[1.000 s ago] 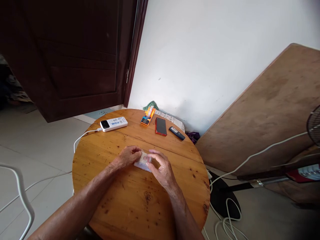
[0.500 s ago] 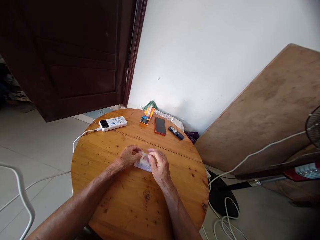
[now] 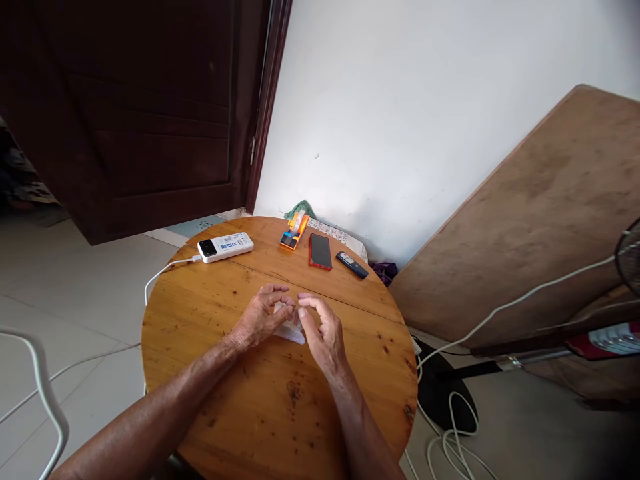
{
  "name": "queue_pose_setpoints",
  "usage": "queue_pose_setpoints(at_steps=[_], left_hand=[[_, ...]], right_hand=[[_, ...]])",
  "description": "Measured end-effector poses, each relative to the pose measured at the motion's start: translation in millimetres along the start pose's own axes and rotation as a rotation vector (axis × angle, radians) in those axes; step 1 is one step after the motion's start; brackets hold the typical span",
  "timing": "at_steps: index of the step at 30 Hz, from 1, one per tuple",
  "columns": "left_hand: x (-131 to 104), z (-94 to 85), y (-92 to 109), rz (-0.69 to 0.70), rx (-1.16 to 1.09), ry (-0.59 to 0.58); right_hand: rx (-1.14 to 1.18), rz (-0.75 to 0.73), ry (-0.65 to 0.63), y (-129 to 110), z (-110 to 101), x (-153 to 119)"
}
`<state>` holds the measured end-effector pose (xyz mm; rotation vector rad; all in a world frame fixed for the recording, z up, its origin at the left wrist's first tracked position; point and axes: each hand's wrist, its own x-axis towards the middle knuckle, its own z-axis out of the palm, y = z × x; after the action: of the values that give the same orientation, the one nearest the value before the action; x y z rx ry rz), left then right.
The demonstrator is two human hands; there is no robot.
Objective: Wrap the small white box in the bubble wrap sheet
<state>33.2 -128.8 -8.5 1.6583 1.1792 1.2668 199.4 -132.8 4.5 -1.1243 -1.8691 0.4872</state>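
Between my hands, a small clear plastic packet (image 3: pixel 291 333) lies on the round wooden table (image 3: pixel 200 320), partly covered by my fingers. My left hand (image 3: pixel 264 315) is at its left side, with thumb and fingers curved around its upper part; whether they pinch it is too small to tell. At its right is my right hand (image 3: pixel 324 333), thumb and forefinger apart near the packet's upper right edge, with nothing visible held between them.
Along the table's back stand a white power bank (image 3: pixel 227 247) with a cable, an orange tape dispenser (image 3: pixel 295 230), a red-edged phone (image 3: pixel 320 251) and a dark remote-like device (image 3: pixel 352 265). A fan base (image 3: pixel 450 393) and looped cables are on the floor at right.
My right thumb and forefinger have spread apart. My left hand has shifted over the packet, its fingers raised more, and less of the packet's upper face shows.
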Motion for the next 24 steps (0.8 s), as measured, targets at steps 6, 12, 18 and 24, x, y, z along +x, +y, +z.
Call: queue_pose_setpoints(at_steps=[6,12,18,24], left_hand=[[0,0.6,0,-0.018,-0.047,0.025],[0,-3.1,6,-0.052,-0.072,0.015],[2,-8.5,-1,-0.286,-0.063,-0.074],[1,-3.7,-4,-0.312,-0.093,-0.163]], right_hand=[[0.016,0.009,-0.048,4,5,3],[0.062,-0.009,0.0,4,10,5],[0.138,0.038,-0.008,8,10,4],[0.154,0.065,0.016,9,7,13]])
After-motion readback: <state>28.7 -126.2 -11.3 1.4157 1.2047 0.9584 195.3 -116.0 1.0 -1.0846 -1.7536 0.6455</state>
